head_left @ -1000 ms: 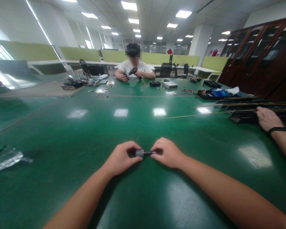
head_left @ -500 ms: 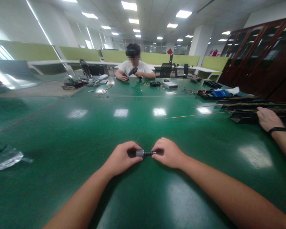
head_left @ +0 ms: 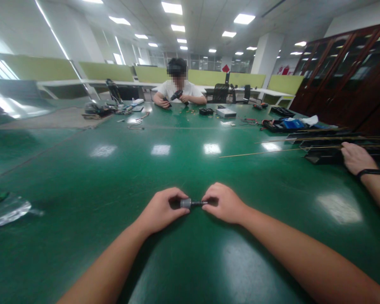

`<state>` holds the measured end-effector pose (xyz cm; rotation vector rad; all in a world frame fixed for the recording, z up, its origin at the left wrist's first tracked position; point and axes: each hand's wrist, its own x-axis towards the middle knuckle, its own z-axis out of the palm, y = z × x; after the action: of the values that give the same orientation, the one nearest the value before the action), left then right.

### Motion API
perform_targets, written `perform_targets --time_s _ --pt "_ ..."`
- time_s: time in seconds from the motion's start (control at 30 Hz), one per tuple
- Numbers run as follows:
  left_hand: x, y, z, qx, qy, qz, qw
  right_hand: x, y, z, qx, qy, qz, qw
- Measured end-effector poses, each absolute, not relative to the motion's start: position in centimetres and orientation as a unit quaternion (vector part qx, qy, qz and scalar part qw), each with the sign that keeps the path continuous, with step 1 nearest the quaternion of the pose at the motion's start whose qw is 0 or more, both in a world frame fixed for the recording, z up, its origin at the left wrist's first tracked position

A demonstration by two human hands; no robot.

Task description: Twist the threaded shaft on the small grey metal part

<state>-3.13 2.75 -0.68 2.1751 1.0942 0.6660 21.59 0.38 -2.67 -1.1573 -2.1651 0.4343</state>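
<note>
A small grey cylinder with a thin dark shaft (head_left: 185, 203) lies level on or just above the green tabletop, in the middle of the head view. My left hand (head_left: 163, 210) closes thumb and forefinger about the cylinder's wide left end. At the other end, the tip of the shaft is pinched between the fingers of my right hand (head_left: 223, 204). A short stretch of shaft shows between the two hands. Its exact kind is too small to make out.
Across the green table (head_left: 164, 171) a person (head_left: 180, 90) holds a power drill (head_left: 176, 95). Another person's hand (head_left: 357, 158) rests on dark channels (head_left: 324, 154) at right, with thin rods (head_left: 259, 153) sticking out. Clear plastic (head_left: 9, 209) lies at left.
</note>
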Motion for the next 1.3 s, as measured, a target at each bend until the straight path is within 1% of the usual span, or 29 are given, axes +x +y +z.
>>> perform_targets --time_s 1.3 --pt "-2.86 2.56 -0.24 0.816 0.426 0.248 0.301 21.94 0.25 -2.60 -0.446 -0.821 0.167 0.316"
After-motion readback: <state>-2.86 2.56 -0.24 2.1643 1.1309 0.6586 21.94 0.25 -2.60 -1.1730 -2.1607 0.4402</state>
